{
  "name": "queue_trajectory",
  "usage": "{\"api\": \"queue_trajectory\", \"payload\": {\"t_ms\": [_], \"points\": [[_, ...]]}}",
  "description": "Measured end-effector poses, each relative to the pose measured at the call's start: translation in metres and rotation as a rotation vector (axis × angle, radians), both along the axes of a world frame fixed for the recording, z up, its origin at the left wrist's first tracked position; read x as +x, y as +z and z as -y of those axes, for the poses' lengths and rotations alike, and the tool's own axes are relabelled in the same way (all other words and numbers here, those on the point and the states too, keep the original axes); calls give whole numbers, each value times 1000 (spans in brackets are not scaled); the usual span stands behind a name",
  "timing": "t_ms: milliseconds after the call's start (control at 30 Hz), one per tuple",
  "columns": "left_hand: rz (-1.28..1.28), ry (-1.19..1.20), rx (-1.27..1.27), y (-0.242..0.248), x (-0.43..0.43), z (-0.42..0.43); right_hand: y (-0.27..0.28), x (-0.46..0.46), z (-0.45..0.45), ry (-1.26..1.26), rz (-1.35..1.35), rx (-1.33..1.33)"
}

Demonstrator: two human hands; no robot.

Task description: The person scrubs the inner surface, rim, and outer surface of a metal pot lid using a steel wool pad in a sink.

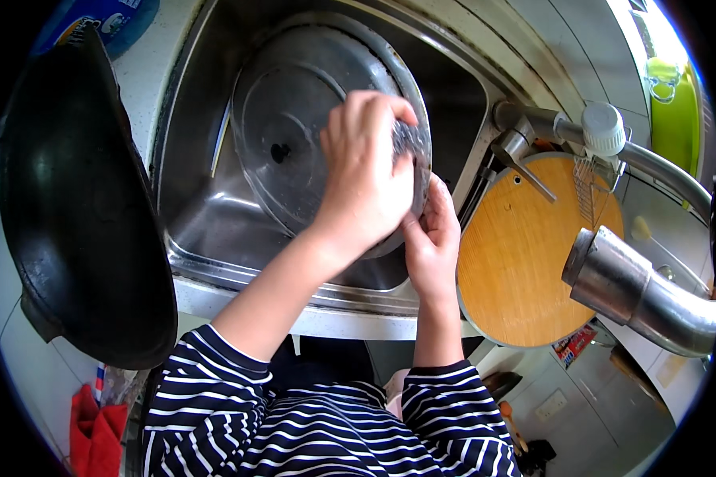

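A large round pan lid (298,125), greyish and wet-looking with a small dark fitting at its centre, is tilted in the stainless steel sink (206,229). My left hand (367,161) is over the lid's right part, its fingers and thumb closed around a shiny scrubber, seemingly metal wool (407,140), against the rim. Just below and to the right, my right hand (432,238) grips the lid's edge between thumb and fingers. Part of the scrubber and the lower right of the lid are hidden by my hands.
A large black wok (89,208) stands tilted left of the sink. To the right are a metal faucet (522,143), a round wooden cutting board (531,256) and a thick metal pipe (638,286). A blue package (122,27) lies at the upper left, a red cloth (95,432) at the lower left.
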State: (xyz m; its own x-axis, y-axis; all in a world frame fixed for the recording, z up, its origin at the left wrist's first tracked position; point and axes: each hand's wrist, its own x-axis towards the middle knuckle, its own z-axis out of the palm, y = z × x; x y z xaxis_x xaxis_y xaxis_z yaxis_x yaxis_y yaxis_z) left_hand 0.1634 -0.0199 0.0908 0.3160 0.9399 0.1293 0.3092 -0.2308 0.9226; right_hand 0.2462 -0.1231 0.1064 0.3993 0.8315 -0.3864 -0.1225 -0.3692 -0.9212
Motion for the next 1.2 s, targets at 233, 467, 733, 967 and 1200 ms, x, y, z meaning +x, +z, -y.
{"api": "queue_trajectory", "payload": {"t_ms": [233, 467, 733, 967, 1200], "points": [[18, 27, 17, -9, 5, -12, -2, 2, 1, -22, 59, -14], [16, 87, 66, -11, 5, -35, 1, -2, -5, -22, 45, -12], [69, 79, 27, -11, 2, -28, 8, -1, -8, 5, 7, -27], [-49, -19, -23, -6, 1, -3, 1, 2, 2, -17, 8, -54], [3, 44, -28, -14, 5, -23, 1, 2, -3, -37, 16, -31]]}}
